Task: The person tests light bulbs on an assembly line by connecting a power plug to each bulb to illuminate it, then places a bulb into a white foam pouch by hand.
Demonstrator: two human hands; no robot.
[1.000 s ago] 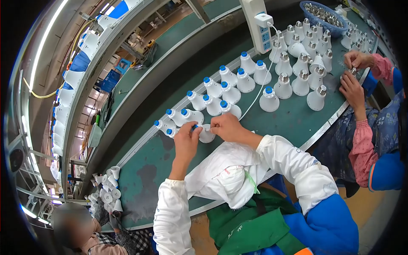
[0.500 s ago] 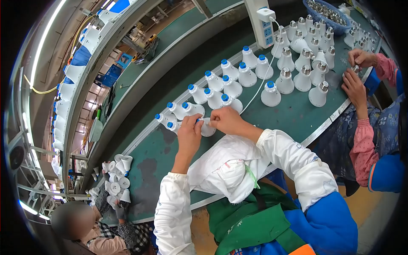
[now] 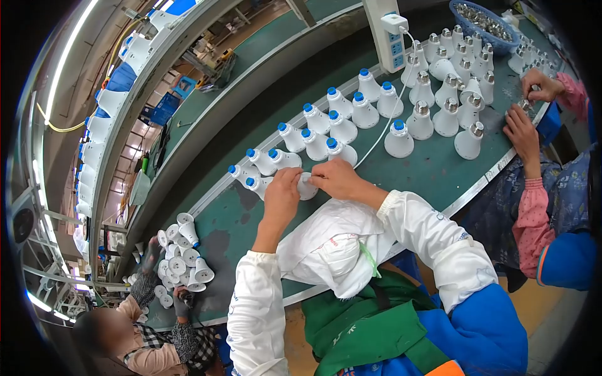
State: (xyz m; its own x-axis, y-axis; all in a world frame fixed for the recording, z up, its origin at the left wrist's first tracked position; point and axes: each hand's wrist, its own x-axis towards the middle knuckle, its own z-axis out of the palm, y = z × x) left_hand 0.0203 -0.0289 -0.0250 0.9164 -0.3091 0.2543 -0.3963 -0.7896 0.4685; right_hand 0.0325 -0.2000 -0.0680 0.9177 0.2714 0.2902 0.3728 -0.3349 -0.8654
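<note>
A white bulb housing [image 3: 307, 193] stands on the bench between my hands, partly covered by fingers. My left hand [image 3: 282, 197] is closed at the left of its neck, fingertips pinched together. From the right, my right hand [image 3: 339, 180] pinches at the same neck, which looks white or clear on top. Whatever small part lies between the fingertips is hidden. Beside my left hand are bulb housings with blue caps [image 3: 258, 186], and more blue-capped housings [image 3: 342, 128] stand in rows behind.
A white cloth bundle [image 3: 332, 250] lies at the bench edge below my forearms. Bulbs with metal screw bases [image 3: 446, 118] stand to the right, near a co-worker's hands [image 3: 523, 128]. A white cable [image 3: 390, 119] crosses the bench from a socket post [image 3: 394, 44]. Left, another co-worker handles heaped housings [image 3: 188, 257].
The blue piece at my left fingertips no longer shows; both hands stay at the same housing. On the left, the heap of housings has shifted right along the bench with the co-worker's arms.
</note>
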